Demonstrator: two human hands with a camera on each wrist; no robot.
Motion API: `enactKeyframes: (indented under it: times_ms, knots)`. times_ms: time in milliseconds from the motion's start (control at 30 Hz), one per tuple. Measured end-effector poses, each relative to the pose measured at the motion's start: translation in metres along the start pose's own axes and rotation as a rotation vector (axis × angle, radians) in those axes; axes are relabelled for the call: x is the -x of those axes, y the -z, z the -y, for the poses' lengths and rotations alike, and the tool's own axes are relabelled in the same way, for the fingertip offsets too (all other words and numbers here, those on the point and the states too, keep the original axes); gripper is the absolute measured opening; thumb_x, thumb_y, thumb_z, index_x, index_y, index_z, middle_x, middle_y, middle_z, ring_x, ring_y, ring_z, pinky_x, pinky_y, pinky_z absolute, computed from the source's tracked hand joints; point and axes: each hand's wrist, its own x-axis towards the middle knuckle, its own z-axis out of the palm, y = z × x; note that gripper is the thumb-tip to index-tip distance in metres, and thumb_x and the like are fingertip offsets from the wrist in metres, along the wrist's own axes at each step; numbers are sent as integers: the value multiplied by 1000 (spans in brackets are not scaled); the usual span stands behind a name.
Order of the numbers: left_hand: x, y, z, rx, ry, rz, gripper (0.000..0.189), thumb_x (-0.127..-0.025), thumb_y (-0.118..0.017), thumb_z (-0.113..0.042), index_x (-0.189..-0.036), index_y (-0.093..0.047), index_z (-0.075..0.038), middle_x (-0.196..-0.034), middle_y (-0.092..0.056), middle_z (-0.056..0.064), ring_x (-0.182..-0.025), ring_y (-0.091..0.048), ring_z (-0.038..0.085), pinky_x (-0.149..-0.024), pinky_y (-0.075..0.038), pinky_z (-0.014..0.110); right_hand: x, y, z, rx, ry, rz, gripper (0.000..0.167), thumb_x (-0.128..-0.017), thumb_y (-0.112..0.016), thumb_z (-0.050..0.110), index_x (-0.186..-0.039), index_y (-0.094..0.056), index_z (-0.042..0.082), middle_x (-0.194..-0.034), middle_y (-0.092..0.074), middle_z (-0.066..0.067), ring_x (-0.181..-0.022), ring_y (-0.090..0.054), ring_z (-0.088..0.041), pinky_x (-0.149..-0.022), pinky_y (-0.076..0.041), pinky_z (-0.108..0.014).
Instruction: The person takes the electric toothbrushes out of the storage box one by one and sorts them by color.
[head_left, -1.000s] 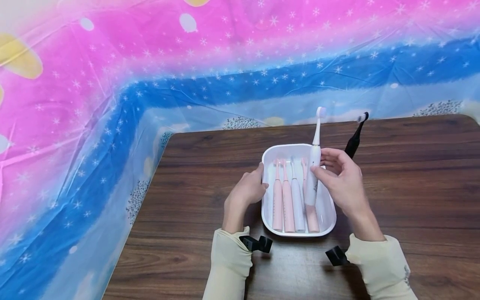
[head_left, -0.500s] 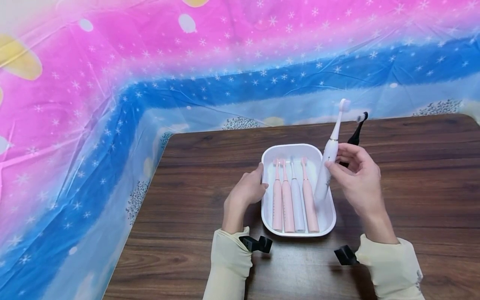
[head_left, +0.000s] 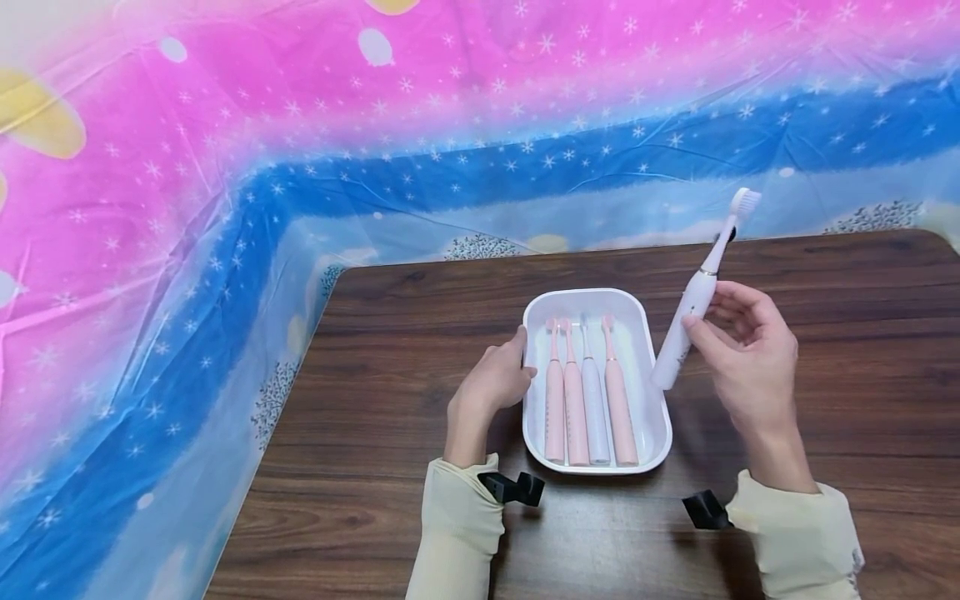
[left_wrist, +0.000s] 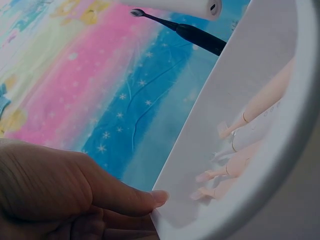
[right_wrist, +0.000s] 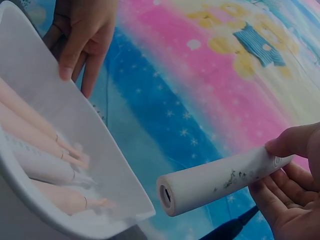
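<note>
My right hand (head_left: 752, 358) pinches a white electric toothbrush (head_left: 692, 310) by its handle, thumb on one side and fingertips on the other. The brush leans with its head up and to the right. Its handle's base (right_wrist: 167, 195) hangs just off the right rim of a white plastic tray (head_left: 654, 437). At the tray's left side, my left hand (head_left: 491, 379) grips the rim with the thumb (left_wrist: 159, 198) on its edge and the fingers outside. Inside the tray lie three pink electric toothbrushes (head_left: 620, 412) and one white one (head_left: 596, 417), heads toward the far end.
A black electric toothbrush (left_wrist: 200, 41) is beyond the tray on the right, mostly hidden behind my right hand in the head view. The dark wooden table (head_left: 390, 358) ends at a pink and blue patterned cloth (head_left: 450, 167) behind and at the left.
My right hand has lifted the white toothbrush out from over the tray and carried it right, past the rim, tilting it more. The left hand and tray have stayed put.
</note>
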Motion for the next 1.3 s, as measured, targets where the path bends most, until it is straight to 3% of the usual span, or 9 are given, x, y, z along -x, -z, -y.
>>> enactKeyframes:
  times_ms: [233, 633, 1033, 1300]
  knots:
    - [1, 0, 0, 1, -10, -6, 63, -101, -47, -19, -155, -15, -11, -153, -36, 8, -130, -45, 20, -102, -41, 40, -4, 11, 1, 10, 32, -72, 43, -74, -67, -19, -113, -63, -2, -101, -64, -8, -93, -62, -15, -79, -51, -16]
    - [1, -2, 1, 3, 3, 4, 64, -101, -48, -19, -155, -14, -12, -154, -35, 6, -133, -43, 19, -104, -39, 40, -11, 26, -9, 69, 11, -135, 44, -74, -68, -17, -113, -63, 1, -102, -64, -6, -95, -61, -15, -79, -50, -14]
    - [-1, -1, 1, -12, 7, 1, 64, -101, -48, -19, -155, -14, -12, -154, -35, 6, -134, -41, 19, -105, -38, 40, -27, 42, -27, 181, -43, -171, 43, -76, -71, -9, -116, -62, 5, -104, -62, -2, -98, -59, -13, -81, -48, -11]
    - [-5, 0, 2, -44, -31, -12, 63, -100, -48, -18, -154, -16, -8, -152, -38, 9, -136, -39, 22, -107, -37, 39, -40, 53, -40, 340, -41, -183, 42, -80, -70, -3, -120, -59, 8, -106, -60, 3, -100, -58, -9, -84, -48, -13]
